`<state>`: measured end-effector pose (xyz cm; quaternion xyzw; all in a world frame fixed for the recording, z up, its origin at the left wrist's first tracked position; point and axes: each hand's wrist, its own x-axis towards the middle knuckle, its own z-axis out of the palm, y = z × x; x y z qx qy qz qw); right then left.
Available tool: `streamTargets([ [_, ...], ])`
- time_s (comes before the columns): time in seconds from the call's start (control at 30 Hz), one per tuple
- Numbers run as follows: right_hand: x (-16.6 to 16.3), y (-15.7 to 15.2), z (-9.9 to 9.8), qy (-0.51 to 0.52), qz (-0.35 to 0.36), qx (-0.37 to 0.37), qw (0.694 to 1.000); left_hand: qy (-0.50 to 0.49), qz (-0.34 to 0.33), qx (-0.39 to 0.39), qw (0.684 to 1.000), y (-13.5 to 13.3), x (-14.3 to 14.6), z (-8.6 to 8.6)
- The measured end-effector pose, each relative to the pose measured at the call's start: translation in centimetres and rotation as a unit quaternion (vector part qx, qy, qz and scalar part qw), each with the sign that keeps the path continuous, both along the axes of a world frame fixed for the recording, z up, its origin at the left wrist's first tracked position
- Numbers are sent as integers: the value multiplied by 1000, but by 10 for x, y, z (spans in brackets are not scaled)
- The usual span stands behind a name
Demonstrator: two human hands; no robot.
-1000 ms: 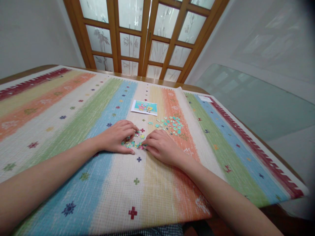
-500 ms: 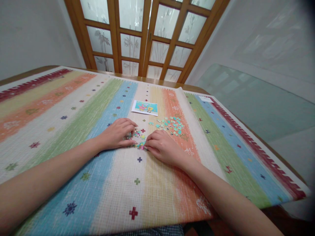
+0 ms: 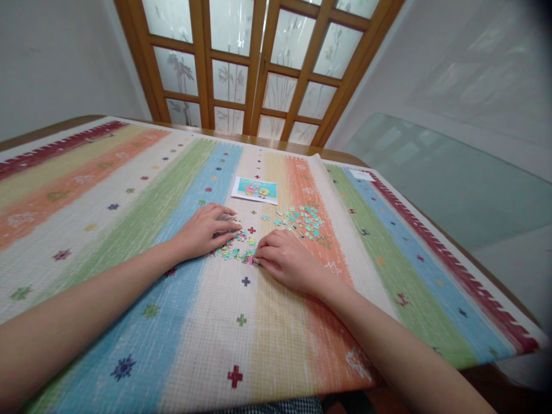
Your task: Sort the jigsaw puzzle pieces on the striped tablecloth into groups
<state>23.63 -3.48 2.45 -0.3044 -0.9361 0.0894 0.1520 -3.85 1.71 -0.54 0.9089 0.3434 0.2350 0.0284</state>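
Note:
Small jigsaw puzzle pieces [image 3: 235, 253] in teal, pink and yellow lie in a loose cluster between my hands. My left hand [image 3: 204, 231] rests over the cluster's left side, fingers stretched and apart, partly covering some pieces. At the right edge of the cluster, my right hand [image 3: 282, 257] has thumb and fingertips pinched on a pink puzzle piece [image 3: 250, 260], mostly hidden by the fingers. Farther right lies a second spread of mostly teal pieces [image 3: 304, 219]. Beyond both groups sits a small picture card [image 3: 257, 190] with a pink and a yellow cartoon figure.
A striped cloth [image 3: 215, 333] with small printed motifs covers the table. A white slip of paper [image 3: 361, 175] lies toward the far right. Wood-framed glass doors [image 3: 254, 63] stand behind the table, and a glass panel [image 3: 431, 167] leans along the right wall.
My left hand has lifted and shifted slightly away, its thumb moving up and uncovering pieces along the cluster's near side. My right hand stays almost still at the same spot.

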Motion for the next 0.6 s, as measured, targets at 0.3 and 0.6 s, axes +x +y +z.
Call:
streamTargets([
  [0.3, -1, 0, -2, 11, -1, 7, 1000, -11, 9, 9, 1000, 4, -1, -3],
  [0.6, -2, 0, -2, 4, -9, 7, 1000, -41, 15, 30, 999, 4, 4, -3],
])
